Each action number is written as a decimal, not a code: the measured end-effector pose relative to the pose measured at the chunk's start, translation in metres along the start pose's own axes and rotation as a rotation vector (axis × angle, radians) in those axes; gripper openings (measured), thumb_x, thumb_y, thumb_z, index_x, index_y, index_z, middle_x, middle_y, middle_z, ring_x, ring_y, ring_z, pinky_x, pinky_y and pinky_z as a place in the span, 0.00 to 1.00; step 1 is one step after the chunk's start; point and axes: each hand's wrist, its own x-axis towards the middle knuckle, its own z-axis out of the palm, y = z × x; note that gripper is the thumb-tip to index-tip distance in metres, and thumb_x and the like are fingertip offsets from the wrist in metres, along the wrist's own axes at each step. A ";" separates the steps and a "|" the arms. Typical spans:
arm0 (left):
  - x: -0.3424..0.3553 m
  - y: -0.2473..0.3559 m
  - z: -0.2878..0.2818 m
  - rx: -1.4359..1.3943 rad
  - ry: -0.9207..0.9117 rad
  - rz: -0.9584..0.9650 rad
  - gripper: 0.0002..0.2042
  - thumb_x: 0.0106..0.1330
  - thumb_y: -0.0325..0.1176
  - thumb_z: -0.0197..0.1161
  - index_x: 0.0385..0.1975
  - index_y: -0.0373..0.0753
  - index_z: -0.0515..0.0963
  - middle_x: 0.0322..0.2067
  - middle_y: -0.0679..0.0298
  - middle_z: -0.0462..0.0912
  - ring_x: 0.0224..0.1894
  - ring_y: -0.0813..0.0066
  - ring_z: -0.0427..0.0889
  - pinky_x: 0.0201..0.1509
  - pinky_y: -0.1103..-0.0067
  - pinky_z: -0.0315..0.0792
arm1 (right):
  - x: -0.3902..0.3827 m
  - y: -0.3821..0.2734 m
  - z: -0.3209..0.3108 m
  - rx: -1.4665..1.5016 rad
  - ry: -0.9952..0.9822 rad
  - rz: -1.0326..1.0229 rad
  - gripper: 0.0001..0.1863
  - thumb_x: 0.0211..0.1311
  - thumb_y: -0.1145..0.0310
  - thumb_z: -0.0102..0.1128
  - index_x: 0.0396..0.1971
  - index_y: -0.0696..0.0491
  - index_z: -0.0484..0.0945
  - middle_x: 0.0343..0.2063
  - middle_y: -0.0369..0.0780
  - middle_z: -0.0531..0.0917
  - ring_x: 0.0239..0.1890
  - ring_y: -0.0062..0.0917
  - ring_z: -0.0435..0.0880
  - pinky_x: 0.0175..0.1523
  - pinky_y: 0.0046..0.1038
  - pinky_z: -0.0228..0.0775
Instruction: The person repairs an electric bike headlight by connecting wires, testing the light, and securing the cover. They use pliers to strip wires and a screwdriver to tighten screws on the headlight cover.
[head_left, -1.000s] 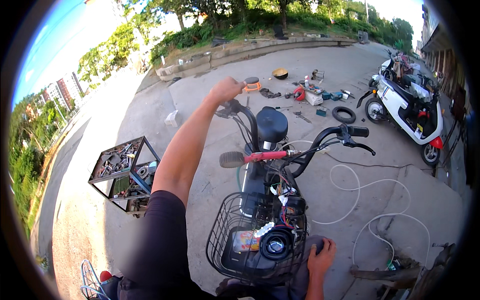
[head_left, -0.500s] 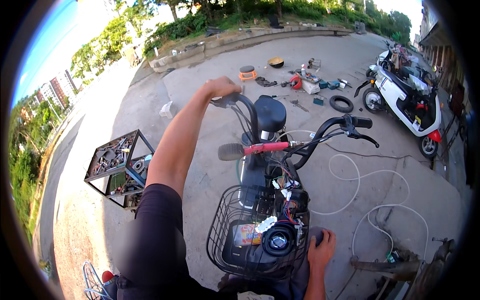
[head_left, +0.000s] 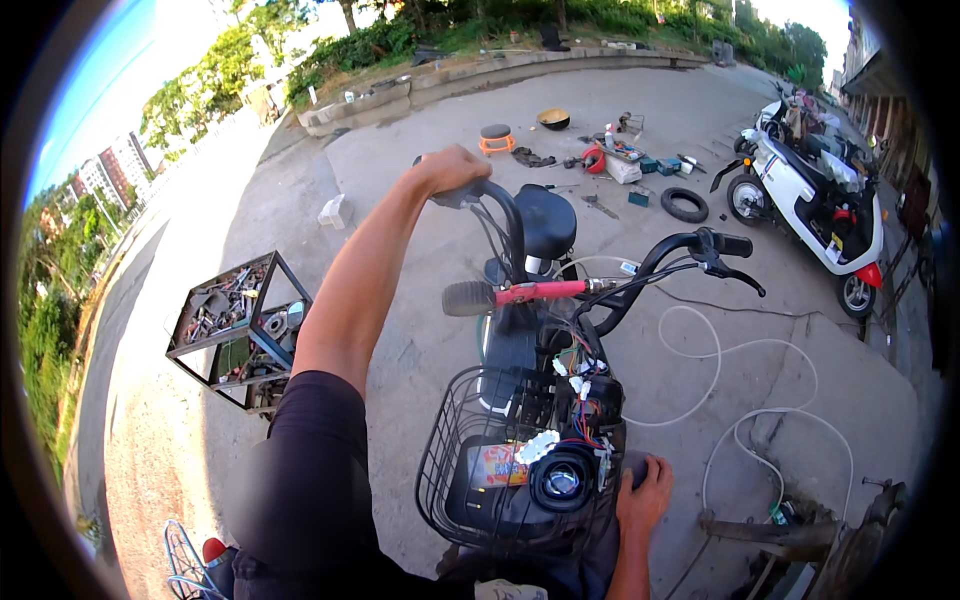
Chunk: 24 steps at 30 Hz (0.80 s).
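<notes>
My left hand (head_left: pixel 453 172) is closed round one end of the scooter's black handlebar (head_left: pixel 511 212), and the grip beneath it is mostly hidden. My right hand (head_left: pixel 643 495) rests beside the front basket on dark cloth, apparently my knee, with its fingers apart and slightly bent, holding nothing. Between them stands the scooter, its front opened up. Loose coloured wires with white connectors (head_left: pixel 577 372) show above a round headlight (head_left: pixel 561 482). A red-handled tool with a dark bristly head (head_left: pixel 540 291) lies across the handlebar. The black wire basket (head_left: pixel 436 470) holds a coloured packet (head_left: pixel 497 466).
A metal frame rack (head_left: pixel 240 325) full of tools and parts stands at the left. Pale hose (head_left: pixel 720 350) loops over the ground at the right. Farther off are a tyre (head_left: pixel 684 206), an orange stool (head_left: pixel 496 140), scattered tools and a white scooter (head_left: pixel 815 205).
The handlebar, headlight and basket sit slightly farther right in the picture. My left hand keeps its hold and my right hand stays in place.
</notes>
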 end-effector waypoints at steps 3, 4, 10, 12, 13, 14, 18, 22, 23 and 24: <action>-0.012 0.014 0.003 0.017 0.043 0.018 0.22 0.69 0.59 0.64 0.42 0.50 0.96 0.41 0.61 0.96 0.47 0.60 0.92 0.59 0.63 0.81 | -0.001 -0.001 -0.006 0.009 -0.007 0.009 0.29 0.66 0.61 0.75 0.65 0.55 0.83 0.70 0.48 0.80 0.73 0.51 0.77 0.75 0.52 0.71; -0.009 0.016 -0.001 0.007 0.091 0.029 0.22 0.69 0.58 0.64 0.42 0.49 0.96 0.40 0.60 0.96 0.47 0.59 0.92 0.58 0.63 0.81 | 0.003 -0.003 -0.006 0.018 -0.013 0.011 0.29 0.66 0.60 0.75 0.65 0.55 0.83 0.70 0.48 0.80 0.73 0.51 0.77 0.75 0.51 0.72; 0.002 -0.026 0.024 -0.010 0.434 0.127 0.25 0.80 0.56 0.62 0.43 0.37 0.91 0.35 0.49 0.92 0.42 0.52 0.91 0.52 0.62 0.82 | 0.001 0.000 -0.009 -0.052 -0.049 0.006 0.28 0.68 0.58 0.74 0.66 0.52 0.84 0.71 0.44 0.79 0.72 0.46 0.78 0.73 0.49 0.73; 0.001 -0.033 0.026 -0.031 0.543 0.148 0.25 0.80 0.56 0.61 0.46 0.38 0.91 0.39 0.45 0.93 0.47 0.44 0.92 0.55 0.58 0.82 | 0.001 0.001 -0.011 -0.037 -0.030 -0.003 0.28 0.69 0.60 0.74 0.66 0.53 0.84 0.69 0.45 0.80 0.71 0.47 0.79 0.73 0.49 0.73; -0.005 -0.031 0.026 -0.053 0.564 0.137 0.25 0.81 0.56 0.61 0.48 0.37 0.91 0.39 0.45 0.93 0.47 0.44 0.93 0.56 0.59 0.82 | -0.003 0.001 -0.012 -0.021 -0.004 -0.012 0.27 0.69 0.62 0.74 0.65 0.54 0.84 0.68 0.46 0.81 0.70 0.49 0.80 0.73 0.48 0.74; -0.009 -0.029 0.025 -0.095 0.569 0.123 0.24 0.82 0.55 0.61 0.50 0.37 0.91 0.40 0.47 0.93 0.48 0.48 0.92 0.57 0.60 0.82 | -0.005 0.001 -0.012 -0.002 0.024 -0.025 0.26 0.69 0.64 0.73 0.64 0.55 0.84 0.66 0.48 0.82 0.68 0.50 0.81 0.73 0.48 0.74; -0.053 -0.014 0.029 -0.380 0.577 0.137 0.24 0.83 0.51 0.65 0.61 0.35 0.87 0.48 0.57 0.93 0.53 0.61 0.90 0.63 0.67 0.80 | -0.007 -0.004 -0.017 0.028 0.012 -0.026 0.25 0.70 0.64 0.73 0.65 0.55 0.85 0.67 0.47 0.82 0.68 0.49 0.81 0.73 0.47 0.75; -0.152 0.037 0.067 -0.568 0.646 0.419 0.22 0.81 0.37 0.70 0.67 0.30 0.81 0.61 0.57 0.87 0.64 0.66 0.84 0.73 0.69 0.75 | -0.013 0.001 -0.018 0.020 0.016 -0.029 0.25 0.71 0.64 0.72 0.65 0.55 0.85 0.67 0.47 0.82 0.68 0.48 0.81 0.73 0.46 0.75; -0.182 0.045 0.076 -0.525 0.689 0.549 0.21 0.79 0.33 0.71 0.66 0.30 0.80 0.62 0.54 0.86 0.66 0.64 0.83 0.75 0.68 0.73 | -0.013 0.001 -0.016 0.024 0.013 -0.042 0.25 0.71 0.64 0.72 0.65 0.56 0.85 0.68 0.47 0.82 0.68 0.48 0.81 0.73 0.46 0.75; -0.211 0.055 0.093 -0.546 0.665 0.640 0.19 0.77 0.30 0.71 0.63 0.30 0.80 0.62 0.53 0.85 0.67 0.63 0.82 0.76 0.67 0.73 | -0.015 0.003 -0.017 0.017 0.019 -0.043 0.25 0.71 0.65 0.72 0.65 0.56 0.85 0.67 0.47 0.82 0.68 0.48 0.82 0.73 0.46 0.75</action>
